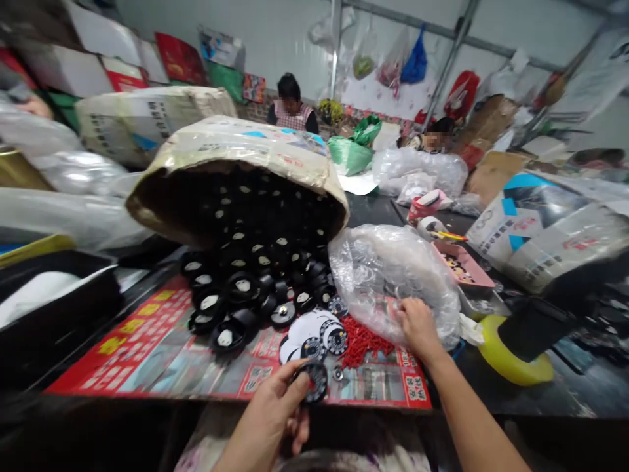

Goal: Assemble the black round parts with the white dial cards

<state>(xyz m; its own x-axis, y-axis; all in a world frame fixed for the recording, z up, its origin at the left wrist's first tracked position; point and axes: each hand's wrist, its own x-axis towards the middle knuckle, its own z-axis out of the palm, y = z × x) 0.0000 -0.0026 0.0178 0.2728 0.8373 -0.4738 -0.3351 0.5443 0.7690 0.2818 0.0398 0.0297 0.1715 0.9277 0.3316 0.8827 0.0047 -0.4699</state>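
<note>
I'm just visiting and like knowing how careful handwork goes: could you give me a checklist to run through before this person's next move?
1. Left hand has a secure pinch on the black dial disc: ok, thumb and fingers grip its edge.
2. Right hand has something in its grip: cannot tell; its fingers are at the clear plastic bag.
3. Small red pieces lie close by: ok, heaped beside the bag.
4. Black round parts all contained in the sack: not ok, many lie outside its mouth.
5. Yellow ring apart from both hands: ok.
</note>
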